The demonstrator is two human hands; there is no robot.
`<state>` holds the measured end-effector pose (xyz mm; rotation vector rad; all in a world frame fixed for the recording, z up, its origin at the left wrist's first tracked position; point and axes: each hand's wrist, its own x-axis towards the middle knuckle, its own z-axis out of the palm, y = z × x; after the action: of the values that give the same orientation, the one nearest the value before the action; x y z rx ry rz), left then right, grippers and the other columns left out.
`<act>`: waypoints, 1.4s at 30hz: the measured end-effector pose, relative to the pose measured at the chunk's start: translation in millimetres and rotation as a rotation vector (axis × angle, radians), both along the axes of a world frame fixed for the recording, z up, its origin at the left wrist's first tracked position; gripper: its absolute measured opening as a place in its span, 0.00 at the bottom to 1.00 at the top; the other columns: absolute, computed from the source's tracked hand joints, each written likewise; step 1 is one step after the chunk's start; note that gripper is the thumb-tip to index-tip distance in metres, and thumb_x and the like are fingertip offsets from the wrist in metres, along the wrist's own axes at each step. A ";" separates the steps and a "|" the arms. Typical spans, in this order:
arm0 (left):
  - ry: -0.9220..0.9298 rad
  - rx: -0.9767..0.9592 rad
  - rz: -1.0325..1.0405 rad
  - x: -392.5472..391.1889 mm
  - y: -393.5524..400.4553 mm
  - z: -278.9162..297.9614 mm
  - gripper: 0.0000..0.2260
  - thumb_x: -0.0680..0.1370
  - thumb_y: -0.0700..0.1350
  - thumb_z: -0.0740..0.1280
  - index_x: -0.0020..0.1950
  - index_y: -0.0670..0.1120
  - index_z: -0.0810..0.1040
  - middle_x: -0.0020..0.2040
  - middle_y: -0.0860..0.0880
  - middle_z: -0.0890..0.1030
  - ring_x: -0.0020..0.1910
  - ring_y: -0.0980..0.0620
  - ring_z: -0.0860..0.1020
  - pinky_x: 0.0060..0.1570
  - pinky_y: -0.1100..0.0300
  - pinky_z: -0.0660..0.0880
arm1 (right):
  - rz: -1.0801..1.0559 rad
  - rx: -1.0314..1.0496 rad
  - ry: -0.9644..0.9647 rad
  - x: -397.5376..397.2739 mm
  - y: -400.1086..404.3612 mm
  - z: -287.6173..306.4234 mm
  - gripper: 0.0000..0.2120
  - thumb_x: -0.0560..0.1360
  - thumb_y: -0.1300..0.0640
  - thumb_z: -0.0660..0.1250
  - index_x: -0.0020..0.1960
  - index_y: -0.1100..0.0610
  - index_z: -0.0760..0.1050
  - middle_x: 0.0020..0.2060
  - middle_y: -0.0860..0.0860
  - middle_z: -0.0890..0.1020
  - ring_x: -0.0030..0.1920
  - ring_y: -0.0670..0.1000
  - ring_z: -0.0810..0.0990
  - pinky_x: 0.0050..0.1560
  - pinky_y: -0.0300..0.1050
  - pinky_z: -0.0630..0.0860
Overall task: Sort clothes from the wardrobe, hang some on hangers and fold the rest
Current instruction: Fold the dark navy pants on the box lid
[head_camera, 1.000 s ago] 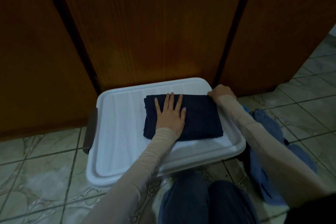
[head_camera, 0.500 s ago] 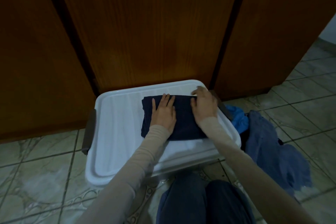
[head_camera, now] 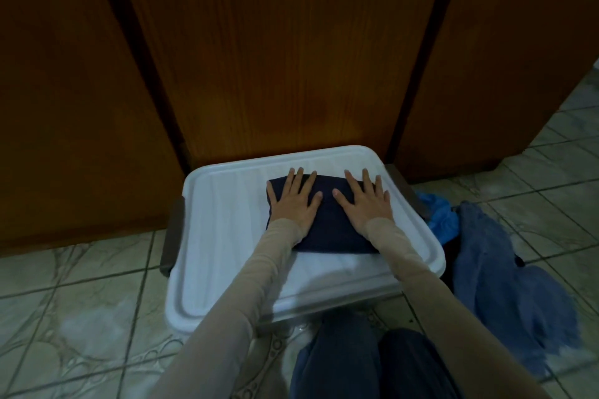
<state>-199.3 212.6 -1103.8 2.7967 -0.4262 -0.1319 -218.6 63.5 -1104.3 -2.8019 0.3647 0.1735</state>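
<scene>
Pressing a folded garment flat on a bin lid

Both my hands lie flat, fingers straight: left hand (head_camera: 295,201) and right hand (head_camera: 364,204) side by side on the folded navy garment (head_camera: 327,230), which sits on a white plastic lid (head_camera: 223,236). Wooden wardrobe doors (head_camera: 275,58) stand close behind. Blue clothes (head_camera: 505,285), perhaps denim, lie heaped on the tiled floor (head_camera: 81,301) to my right.

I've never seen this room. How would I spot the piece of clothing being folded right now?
Find the brown wardrobe doors; at their foot a white bin lid sits above the tiled floor. The navy garment lies folded on that lid, with the left hand and right hand pressed flat on it. Unlike the lighter blue clothes heaped on the floor to the right, it is a neat dark rectangle.
</scene>
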 end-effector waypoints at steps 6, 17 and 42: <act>-0.066 -0.026 0.174 -16.9 3.1 0.0 0.25 0.82 0.58 0.45 0.77 0.54 0.43 0.77 0.47 0.38 0.76 0.48 0.37 0.72 0.47 0.36 | -0.074 -0.035 -0.070 -15.1 6.5 1.6 0.31 0.79 0.36 0.45 0.77 0.46 0.39 0.76 0.52 0.42 0.76 0.57 0.41 0.74 0.55 0.43; 0.096 -0.381 0.527 -61.9 8.2 12.3 0.26 0.82 0.53 0.53 0.77 0.54 0.45 0.65 0.39 0.69 0.63 0.40 0.68 0.60 0.47 0.67 | -0.395 0.121 -0.041 -65.2 15.0 16.0 0.33 0.78 0.38 0.51 0.77 0.49 0.44 0.67 0.61 0.66 0.66 0.61 0.66 0.63 0.55 0.64; 0.158 -0.829 0.082 -111.5 -100.0 93.7 0.36 0.78 0.55 0.63 0.76 0.58 0.41 0.70 0.43 0.68 0.64 0.40 0.72 0.63 0.49 0.70 | -0.459 0.295 -0.420 -157.3 -108.6 117.9 0.34 0.78 0.41 0.58 0.77 0.46 0.43 0.65 0.60 0.72 0.60 0.61 0.74 0.58 0.50 0.72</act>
<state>-310.8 112.5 -1010.1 1.9672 -0.2451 -0.1207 -375.9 -45.1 -986.4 -2.3105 0.7836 -0.4212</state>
